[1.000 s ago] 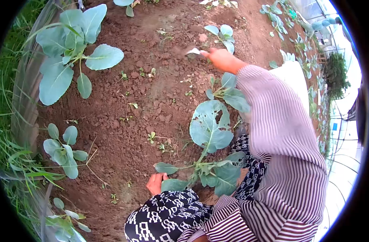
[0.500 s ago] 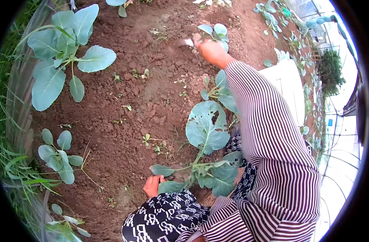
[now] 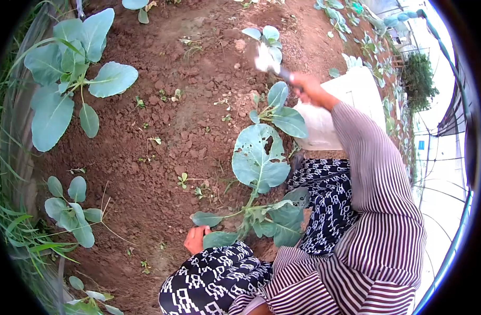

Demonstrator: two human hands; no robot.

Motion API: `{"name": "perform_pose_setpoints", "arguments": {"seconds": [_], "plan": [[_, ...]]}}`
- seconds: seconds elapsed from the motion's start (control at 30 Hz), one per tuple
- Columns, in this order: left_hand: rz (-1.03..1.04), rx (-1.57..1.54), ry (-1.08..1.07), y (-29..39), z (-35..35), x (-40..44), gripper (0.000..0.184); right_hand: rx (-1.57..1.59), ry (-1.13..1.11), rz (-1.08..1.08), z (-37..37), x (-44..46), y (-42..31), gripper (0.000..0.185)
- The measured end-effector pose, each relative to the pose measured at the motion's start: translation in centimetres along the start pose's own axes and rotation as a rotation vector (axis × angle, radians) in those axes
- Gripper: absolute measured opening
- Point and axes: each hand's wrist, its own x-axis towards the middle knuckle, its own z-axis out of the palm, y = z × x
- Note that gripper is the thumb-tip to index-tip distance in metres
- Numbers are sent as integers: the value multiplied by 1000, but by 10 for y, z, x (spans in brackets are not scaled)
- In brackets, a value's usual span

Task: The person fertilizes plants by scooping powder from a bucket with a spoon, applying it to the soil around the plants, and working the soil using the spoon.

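My right hand [image 3: 310, 89] is closed around the dark handle of a hand tool [image 3: 285, 73]. The tool's pale blade is motion-blurred and raised beside a small leafy plant [image 3: 271, 34]. Low in the view, my left hand [image 3: 196, 240] is by the soil with its fingers curled together, beside a lower leaf of a large plant with a hole-eaten leaf [image 3: 259, 160]. Part of that hand is hidden behind the patterned knee, and what its fingers hold, if anything, cannot be made out.
Brown soil [image 3: 125, 173] with small seedlings lies between larger leafy plants [image 3: 67, 63]. A white container [image 3: 351, 100] stands beyond my right forearm. Grass [image 3: 25, 231] and plastic sheeting edge the left side. More plants and a greenhouse frame are at the right.
My right hand has lifted and drawn back toward the right with the tool, away from the soil. My left hand has stayed at the same place by the plant. The view has shifted slightly.
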Motion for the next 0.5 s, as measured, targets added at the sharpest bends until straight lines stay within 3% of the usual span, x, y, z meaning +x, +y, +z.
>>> {"name": "perform_pose_setpoints", "arguments": {"seconds": [0.07,0.27,0.33,0.4,0.5], "plan": [[15,-1,-3,-8,4,-2,9,199,-59,553,-10,5,22,24],[10,-11,0,3,2,2,7,630,-61,131,4,-37,11,39],[14,-42,-5,3,2,1,6,467,69,344,12,-32,32,41],[45,-80,-9,-2,1,5,5,365,1,612,-3,-9,30,41],[4,-62,16,6,0,2,5,430,142,354,-12,-5,0,30]]}}
